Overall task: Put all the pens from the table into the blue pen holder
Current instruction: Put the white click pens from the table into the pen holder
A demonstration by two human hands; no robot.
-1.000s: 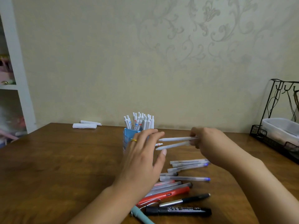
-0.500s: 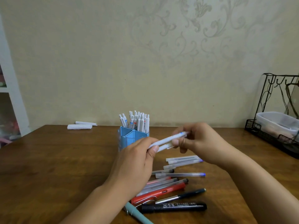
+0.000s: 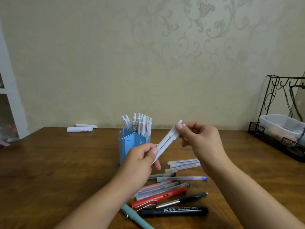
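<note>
Two white pens held between both my hands, above the desk and just in front of the holder.

The desk (image 3: 49, 162) carries the blue pen holder (image 3: 130, 144), which already has a bunch of white pens upright in its rear compartment while the front ones look empty. My left hand (image 3: 140, 164) pinches the lower end of the two white pens (image 3: 166, 142) and my right hand (image 3: 199, 139) pinches their upper end, thumb on top. They slant up to the right. I judge them light, stiff and smooth, so apt to slide against each other; gripping both mid-barrel with one hand should keep them together for the drop. On the desk near me lie clear-barrelled pens (image 3: 183, 164), a red pen (image 3: 158, 197), a black marker (image 3: 175, 211) and a teal pen (image 3: 137, 219), all loose, each easily taken at mid-barrel.
</note>
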